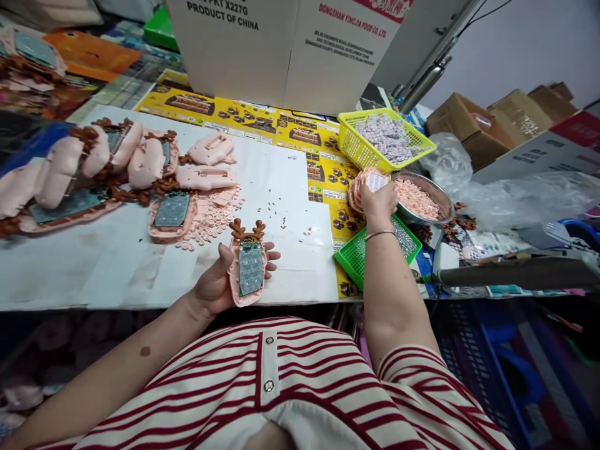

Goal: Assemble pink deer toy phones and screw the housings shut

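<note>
My left hand point(218, 281) holds a pink plastic shell point(248, 297) at the table's front edge. A grey-green circuit board point(251, 269) lies inside the shell, and brown antlers stick out of its top. My right hand point(380, 201) reaches to a stack of pink pieces point(357, 187) with a pale patterned piece point(376, 180) on top. The fingertips of that hand are partly hidden, so its exact grip is unclear. Just below it sits a green basket point(349, 259) of small metal parts, and to its right a metal bowl point(445, 219) of small pink parts.
Several pink shells point(60, 172) are piled at the left, beside scattered small pink parts point(209, 219). A yellow basket point(347, 140) holds small patterned pieces. Behind stands a large white carton point(281, 56). Brown boxes point(473, 128) and clear plastic bags point(515, 187) are at the right.
</note>
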Motion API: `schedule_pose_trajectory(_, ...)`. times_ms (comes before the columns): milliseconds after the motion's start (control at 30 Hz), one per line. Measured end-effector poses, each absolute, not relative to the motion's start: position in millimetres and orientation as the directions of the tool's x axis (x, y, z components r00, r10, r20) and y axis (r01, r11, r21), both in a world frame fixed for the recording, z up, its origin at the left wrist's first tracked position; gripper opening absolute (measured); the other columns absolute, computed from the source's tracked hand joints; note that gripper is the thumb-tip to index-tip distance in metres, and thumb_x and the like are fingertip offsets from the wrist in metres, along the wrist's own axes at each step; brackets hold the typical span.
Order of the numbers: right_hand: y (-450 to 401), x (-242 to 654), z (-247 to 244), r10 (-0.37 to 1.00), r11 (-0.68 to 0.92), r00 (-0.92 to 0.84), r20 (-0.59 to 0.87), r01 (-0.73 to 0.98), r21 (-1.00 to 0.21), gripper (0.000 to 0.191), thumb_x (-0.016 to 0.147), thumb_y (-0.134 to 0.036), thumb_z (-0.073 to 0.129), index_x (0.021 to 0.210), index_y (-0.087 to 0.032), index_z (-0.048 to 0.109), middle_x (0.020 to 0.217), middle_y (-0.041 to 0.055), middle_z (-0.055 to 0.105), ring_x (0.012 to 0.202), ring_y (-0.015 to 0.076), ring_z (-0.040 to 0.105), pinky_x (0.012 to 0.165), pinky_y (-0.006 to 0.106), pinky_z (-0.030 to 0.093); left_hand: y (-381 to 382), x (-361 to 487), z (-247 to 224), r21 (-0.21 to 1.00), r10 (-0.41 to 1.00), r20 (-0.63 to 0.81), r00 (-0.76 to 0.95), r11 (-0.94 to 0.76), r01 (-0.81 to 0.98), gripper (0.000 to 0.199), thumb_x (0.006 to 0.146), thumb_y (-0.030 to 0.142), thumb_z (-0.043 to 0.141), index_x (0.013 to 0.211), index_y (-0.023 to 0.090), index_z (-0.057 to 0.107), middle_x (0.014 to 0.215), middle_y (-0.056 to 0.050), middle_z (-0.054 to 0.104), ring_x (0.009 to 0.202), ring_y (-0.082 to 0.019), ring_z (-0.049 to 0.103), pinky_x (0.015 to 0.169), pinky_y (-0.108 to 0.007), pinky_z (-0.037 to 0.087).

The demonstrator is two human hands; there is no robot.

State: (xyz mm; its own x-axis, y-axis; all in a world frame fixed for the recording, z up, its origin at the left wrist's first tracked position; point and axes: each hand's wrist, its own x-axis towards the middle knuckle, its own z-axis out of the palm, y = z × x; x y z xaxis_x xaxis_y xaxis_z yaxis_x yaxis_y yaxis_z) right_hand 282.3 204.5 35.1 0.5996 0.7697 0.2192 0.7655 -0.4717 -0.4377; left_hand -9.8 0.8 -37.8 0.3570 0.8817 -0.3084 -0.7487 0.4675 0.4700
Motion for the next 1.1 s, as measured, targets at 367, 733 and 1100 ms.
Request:
schedule_pose_trajectory(367,92.0,223.7,2.7,0.876,0.256,-0.096,0.473,0.923,-0.287,0.076,0.091,-0.051,0.054,0.149,-0.003,0.041,0.139,0.0287,0.061,0.126,0.0395,0.060,0.106,0.059,0.048,12.6,-8.1,-21.2,0.540,0.950,-0.227,0.212,0.304,-0.785,0.093,0.049,0.081,0.083,0.110,0.012,0.075,0.126,-0.017,0.073,0.115,-0.034,0.070,0.089,-0.043,0.063)
schedule_pose_trajectory(733,18.4,184.4,-23.1,0.959,-0.037,-0.279,-0.051,0.057,-0.998,0.078,0.088,-0.065,0.060,0.151,-0.022,0.045,0.154,0.0151,0.056,0.138,0.0301,0.057,0.114,0.052,0.051,8.7,-6.3,-12.6,0.636,0.970,-0.164,0.181,0.244,-0.732,0.080,0.061,0.084,0.075,0.105,0.018,0.077,0.103,-0.010,0.079,0.119,-0.039,0.068,0.098,-0.050,0.058)
schedule_pose_trajectory(1100,11.0,178.8,-41.7,0.601,-0.759,-0.743,-0.294,-0.416,-0.501,0.060,0.098,-0.069,0.037,0.122,-0.022,0.065,0.115,0.0083,0.078,0.092,0.0188,0.075,0.078,0.037,0.066,2.1,-10.6,-1.8,0.722,0.931,-0.237,0.277,0.360,-0.591,0.082,0.051,0.083,0.081,0.102,0.019,0.077,0.101,-0.011,0.078,0.120,-0.043,0.067,0.091,-0.050,0.060)
